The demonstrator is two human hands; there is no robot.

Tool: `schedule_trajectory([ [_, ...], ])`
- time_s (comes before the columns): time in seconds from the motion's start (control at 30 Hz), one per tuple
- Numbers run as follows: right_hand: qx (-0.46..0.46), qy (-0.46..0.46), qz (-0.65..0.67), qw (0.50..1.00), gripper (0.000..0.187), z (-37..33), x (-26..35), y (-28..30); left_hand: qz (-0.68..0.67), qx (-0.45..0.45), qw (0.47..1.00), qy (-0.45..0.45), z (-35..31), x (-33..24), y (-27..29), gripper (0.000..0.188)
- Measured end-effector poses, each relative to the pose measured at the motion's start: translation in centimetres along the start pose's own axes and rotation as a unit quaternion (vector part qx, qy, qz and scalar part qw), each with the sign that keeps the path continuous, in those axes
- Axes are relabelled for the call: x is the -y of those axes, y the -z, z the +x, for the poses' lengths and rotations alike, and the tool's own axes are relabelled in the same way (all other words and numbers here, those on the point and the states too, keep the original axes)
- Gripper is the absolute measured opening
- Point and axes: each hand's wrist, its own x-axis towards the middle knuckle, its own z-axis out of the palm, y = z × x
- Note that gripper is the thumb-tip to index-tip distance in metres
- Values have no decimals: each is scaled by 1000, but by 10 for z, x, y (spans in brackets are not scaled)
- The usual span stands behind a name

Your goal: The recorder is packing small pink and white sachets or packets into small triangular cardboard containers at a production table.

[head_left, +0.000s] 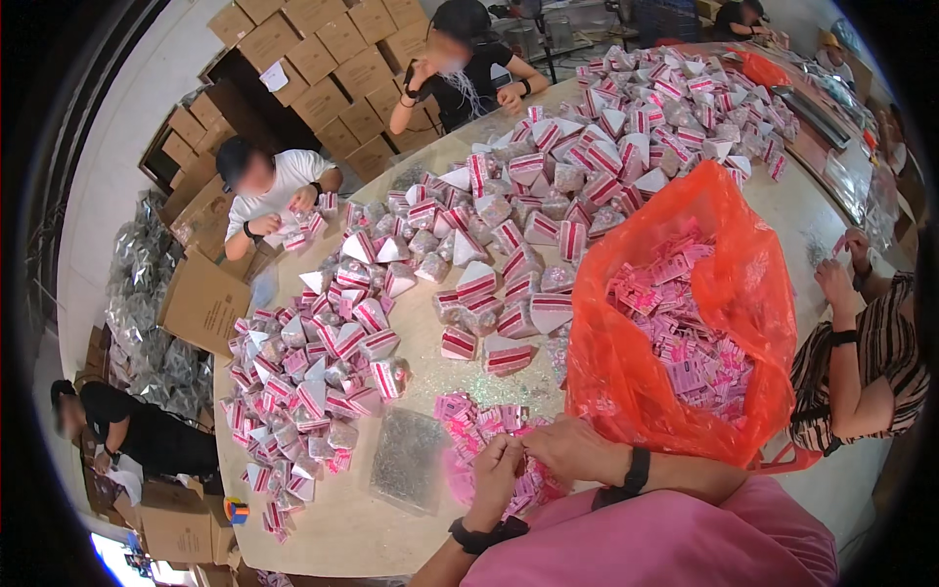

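My left hand [497, 472] and my right hand [567, 448] meet at the near edge of the table, fingertips pinched close together. Whatever lies between the fingers is too small and covered to make out. Under and around them spreads a loose pile of small pink printed cards [479, 421]. Just left of the pile lies a flat, clear plastic pack [406, 460]. A large orange-red plastic bag [606, 362], its mouth wide open, stands beyond my right forearm. More pink cards [675, 333] fill it.
Many wedge-shaped packages [476, 281] with pink and white stripes are heaped across the table [391, 528]. Co-workers sit around it: one in white [293, 181], one in black [479, 88], one in stripes [851, 372]. Cardboard boxes [337, 78] are stacked behind.
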Motion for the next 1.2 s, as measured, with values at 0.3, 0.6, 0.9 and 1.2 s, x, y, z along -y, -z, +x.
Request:
schedule_trajectory([
  [0.3, -28, -14, 55, 998, 9, -4, -11, -1, 67, 4, 997, -30, 3, 2, 2, 25],
  [0.6, -89, -256, 362, 892, 15, -13, -27, -4, 150, -8, 988, 24, 8, 12, 19, 15],
  [0.9, -81, -400, 454, 792, 14, -18, -56, -7, 494, -61, 851, -168, 86, -7, 31, 30],
  [1.2, -106, -371, 619, 683, 17, -34, -92, -16, 758, -35, 589, -278, 169, 24, 21, 58],
])
